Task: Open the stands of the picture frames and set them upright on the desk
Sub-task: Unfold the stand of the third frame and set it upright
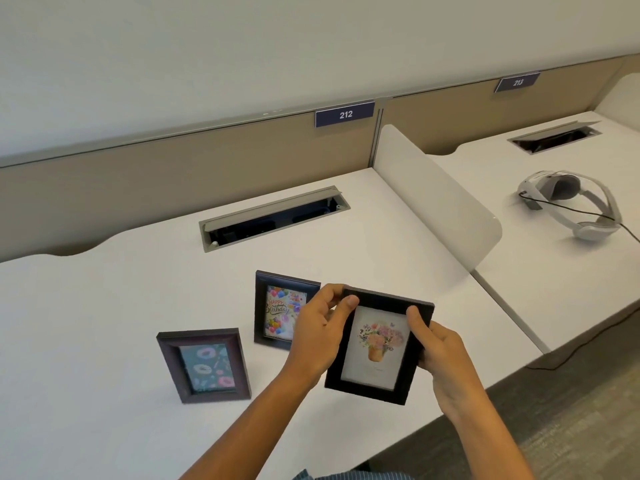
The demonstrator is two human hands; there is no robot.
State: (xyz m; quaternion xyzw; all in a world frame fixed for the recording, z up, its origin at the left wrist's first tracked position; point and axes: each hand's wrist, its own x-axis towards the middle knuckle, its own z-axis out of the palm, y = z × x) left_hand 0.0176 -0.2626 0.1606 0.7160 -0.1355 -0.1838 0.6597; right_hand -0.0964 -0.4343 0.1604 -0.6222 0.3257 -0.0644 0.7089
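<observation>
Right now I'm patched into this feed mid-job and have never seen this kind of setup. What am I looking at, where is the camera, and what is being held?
There is no machine here: a person works with two bare hands, and the single picture comes from a wide-angle camera worn on their head, looking forward and down. The left hand and right hand together hold a black frame with a flower picture above the white desk, one grip on each side. Its back is hidden, so I cannot tell whether its stand is open. Two frames already stand upright on the desk: a doughnut frame at the left and a birthday frame behind the left hand. Farther back is an open cable slot. On the neighbouring desk, past a white divider, lies a white headset with a cable.
</observation>
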